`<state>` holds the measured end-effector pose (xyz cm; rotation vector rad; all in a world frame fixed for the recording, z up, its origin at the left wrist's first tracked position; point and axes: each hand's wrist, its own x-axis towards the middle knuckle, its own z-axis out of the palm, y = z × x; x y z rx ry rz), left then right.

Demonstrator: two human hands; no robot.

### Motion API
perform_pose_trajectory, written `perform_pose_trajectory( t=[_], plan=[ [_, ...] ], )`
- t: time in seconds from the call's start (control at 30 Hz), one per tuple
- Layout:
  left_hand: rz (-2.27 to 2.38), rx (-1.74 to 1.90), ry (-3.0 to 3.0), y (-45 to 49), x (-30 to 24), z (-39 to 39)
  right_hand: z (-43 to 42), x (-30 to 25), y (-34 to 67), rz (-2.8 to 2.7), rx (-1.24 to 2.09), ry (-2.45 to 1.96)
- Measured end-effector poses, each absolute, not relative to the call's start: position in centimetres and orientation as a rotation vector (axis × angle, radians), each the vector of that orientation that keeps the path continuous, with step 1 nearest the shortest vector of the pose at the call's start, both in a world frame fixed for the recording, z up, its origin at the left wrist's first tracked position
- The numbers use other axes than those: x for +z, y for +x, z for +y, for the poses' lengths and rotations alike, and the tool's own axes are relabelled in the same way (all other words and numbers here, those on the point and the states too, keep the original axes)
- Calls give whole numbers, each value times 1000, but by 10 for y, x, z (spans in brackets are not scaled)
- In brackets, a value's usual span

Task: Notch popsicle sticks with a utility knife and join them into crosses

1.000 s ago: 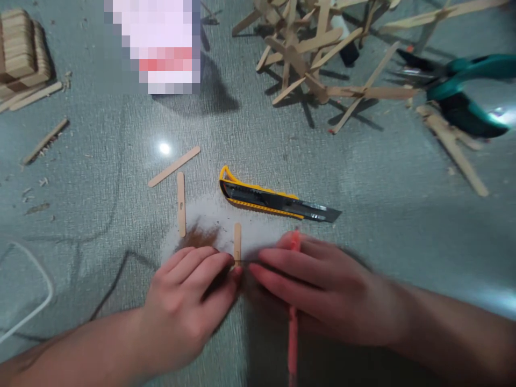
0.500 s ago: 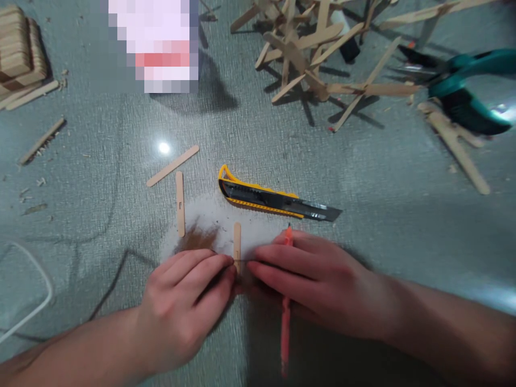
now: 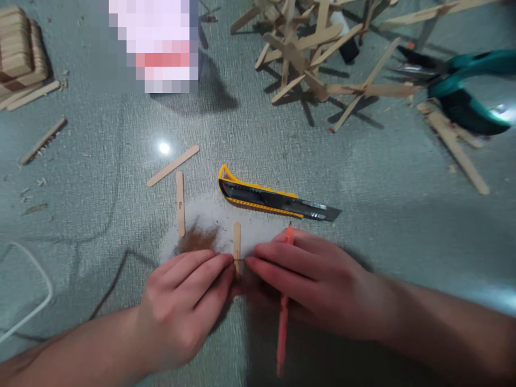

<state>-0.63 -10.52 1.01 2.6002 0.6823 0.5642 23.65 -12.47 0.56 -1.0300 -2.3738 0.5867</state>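
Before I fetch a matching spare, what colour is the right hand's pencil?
The pencil is coral red, clearest in the head view.

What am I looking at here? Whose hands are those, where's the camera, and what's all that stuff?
There's no machine working here: these are a person's two bare hands. The camera is worn on their head, looking forward and down.

The left hand has its fingertips at a small wooden stick. The right hand holds a reddish pencil. Something thin crosses the stick between the hands, too small to name.

On the gray table lie a yellow and black knife, green pliers, stacked sticks and a jumble of crossed sticks. The blocky patch is blurred, so I can't tell what it hides.
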Motion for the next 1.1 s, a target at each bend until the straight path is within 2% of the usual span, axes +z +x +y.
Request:
perform_pose_trajectory(
  t=[1.1],
  plan=[
    [721, 604, 2595, -7, 5, -109, -124, 9, 238, -2447, 502, -1057]
  ],
)
